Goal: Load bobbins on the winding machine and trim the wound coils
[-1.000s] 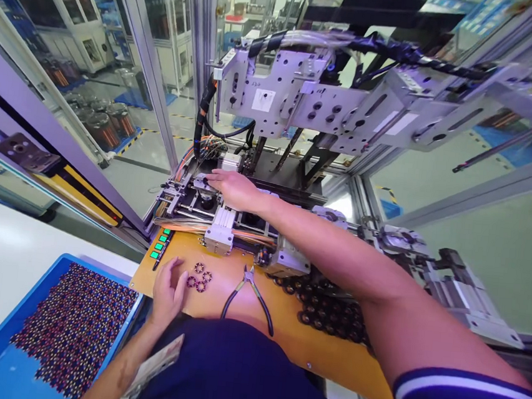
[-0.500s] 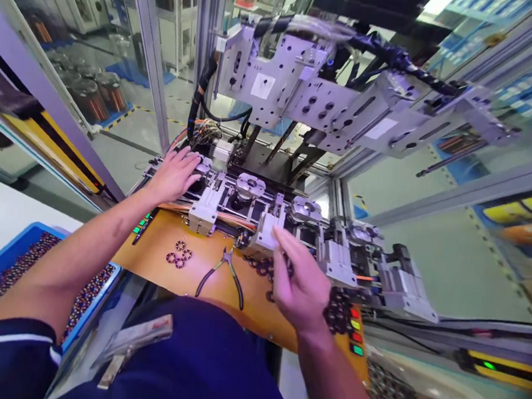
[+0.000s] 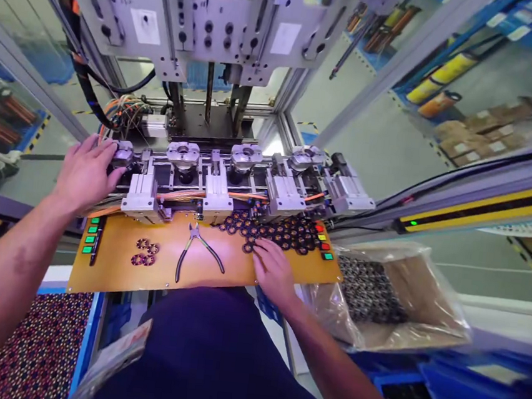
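Observation:
My left hand (image 3: 87, 173) rests over the leftmost round metal fixture (image 3: 123, 153), fingers stretched forward and thumb apart; whatever lies under the fingers is hidden. On the orange panel, my right hand (image 3: 274, 270) has its fingers extended, tips beside or touching a black ring-shaped core (image 3: 248, 247) at the edge of a spread of similar rings (image 3: 286, 231). Diagonal cutters (image 3: 194, 233) with dark handles lie between the hands, jaws pointing away from me. Left of them sit several copper-wound rings (image 3: 148, 259) in a small cluster.
More round fixtures (image 3: 183, 154) line the machine behind metal blocks (image 3: 140, 195). A perforated plate assembly (image 3: 217, 22) hangs above. Lit buttons (image 3: 92, 231) flank the orange panel (image 3: 112, 276). A plastic-lined carton (image 3: 431, 291) of dark rings stands right; a blue bin (image 3: 87, 339) stands left.
My right hand has moved from a metal block down to the loose rings on the panel. My left hand stays at the leftmost fixture. The head view has turned right and down.

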Demonstrator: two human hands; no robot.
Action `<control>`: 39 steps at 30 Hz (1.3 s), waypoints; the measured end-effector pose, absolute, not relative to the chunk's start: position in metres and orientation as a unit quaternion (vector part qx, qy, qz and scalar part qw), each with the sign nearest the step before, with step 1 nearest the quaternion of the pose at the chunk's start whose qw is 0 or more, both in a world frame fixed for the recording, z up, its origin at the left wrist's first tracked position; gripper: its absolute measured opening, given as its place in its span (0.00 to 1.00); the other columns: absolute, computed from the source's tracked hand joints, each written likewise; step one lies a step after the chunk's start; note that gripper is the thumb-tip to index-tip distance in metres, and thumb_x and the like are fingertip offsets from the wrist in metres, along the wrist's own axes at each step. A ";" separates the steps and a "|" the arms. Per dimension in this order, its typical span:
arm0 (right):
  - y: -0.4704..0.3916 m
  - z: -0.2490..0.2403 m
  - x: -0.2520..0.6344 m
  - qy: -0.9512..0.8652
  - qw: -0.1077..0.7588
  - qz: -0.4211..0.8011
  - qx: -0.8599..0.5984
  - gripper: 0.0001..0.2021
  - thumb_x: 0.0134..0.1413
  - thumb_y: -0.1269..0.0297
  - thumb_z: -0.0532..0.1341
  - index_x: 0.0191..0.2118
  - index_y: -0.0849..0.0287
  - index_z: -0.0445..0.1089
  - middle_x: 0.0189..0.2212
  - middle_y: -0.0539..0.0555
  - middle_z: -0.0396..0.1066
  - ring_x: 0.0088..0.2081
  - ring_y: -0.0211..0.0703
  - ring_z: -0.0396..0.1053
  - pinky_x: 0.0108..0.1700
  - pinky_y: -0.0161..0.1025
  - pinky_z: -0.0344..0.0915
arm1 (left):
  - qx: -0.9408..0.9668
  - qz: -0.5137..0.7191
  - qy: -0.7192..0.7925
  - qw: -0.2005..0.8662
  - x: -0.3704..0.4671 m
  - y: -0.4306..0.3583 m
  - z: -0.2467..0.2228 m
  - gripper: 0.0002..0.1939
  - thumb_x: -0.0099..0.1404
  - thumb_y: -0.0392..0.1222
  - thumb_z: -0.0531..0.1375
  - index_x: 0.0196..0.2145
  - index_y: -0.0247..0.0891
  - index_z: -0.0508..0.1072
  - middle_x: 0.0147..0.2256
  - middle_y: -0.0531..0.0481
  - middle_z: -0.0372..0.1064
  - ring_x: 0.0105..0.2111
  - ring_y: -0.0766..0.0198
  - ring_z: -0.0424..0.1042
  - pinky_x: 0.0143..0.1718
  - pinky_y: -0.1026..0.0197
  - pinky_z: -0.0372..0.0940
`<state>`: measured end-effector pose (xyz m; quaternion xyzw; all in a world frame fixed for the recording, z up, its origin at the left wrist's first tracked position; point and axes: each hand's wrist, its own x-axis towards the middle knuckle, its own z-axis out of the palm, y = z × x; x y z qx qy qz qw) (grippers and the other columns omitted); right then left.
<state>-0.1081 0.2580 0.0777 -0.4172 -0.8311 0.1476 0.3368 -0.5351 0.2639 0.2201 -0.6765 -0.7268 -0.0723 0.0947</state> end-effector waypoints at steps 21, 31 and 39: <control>0.229 0.208 -0.191 -0.743 0.480 0.439 -0.156 0.14 0.59 0.71 0.63 0.46 0.43 0.73 0.58 0.54 0.67 0.55 0.51 0.71 0.55 0.55 0.72 | -0.617 -0.453 -0.590 -0.259 -0.359 0.153 0.234 0.19 0.63 0.54 0.64 0.48 0.44 0.79 0.40 0.45 0.81 0.36 0.53 0.81 0.40 0.51 0.77; 0.249 0.218 -0.222 -0.710 0.380 0.576 -0.139 0.08 0.61 0.71 0.62 0.40 0.52 0.76 0.51 0.56 0.73 0.52 0.45 0.73 0.54 0.44 0.72 | -0.630 -0.487 -0.597 -0.098 -0.377 0.141 0.223 0.26 0.61 0.35 0.67 0.56 0.47 0.72 0.45 0.47 0.79 0.41 0.57 0.79 0.41 0.55 0.77; 0.407 0.242 -0.280 -0.883 0.342 0.302 -0.106 0.06 0.59 0.71 0.62 0.34 0.62 0.77 0.41 0.58 0.76 0.43 0.45 0.74 0.48 0.45 0.71 | -0.433 -0.483 -0.761 0.030 -0.437 0.104 0.122 0.26 0.63 0.40 0.65 0.59 0.40 0.68 0.48 0.42 0.76 0.43 0.57 0.77 0.45 0.53 0.73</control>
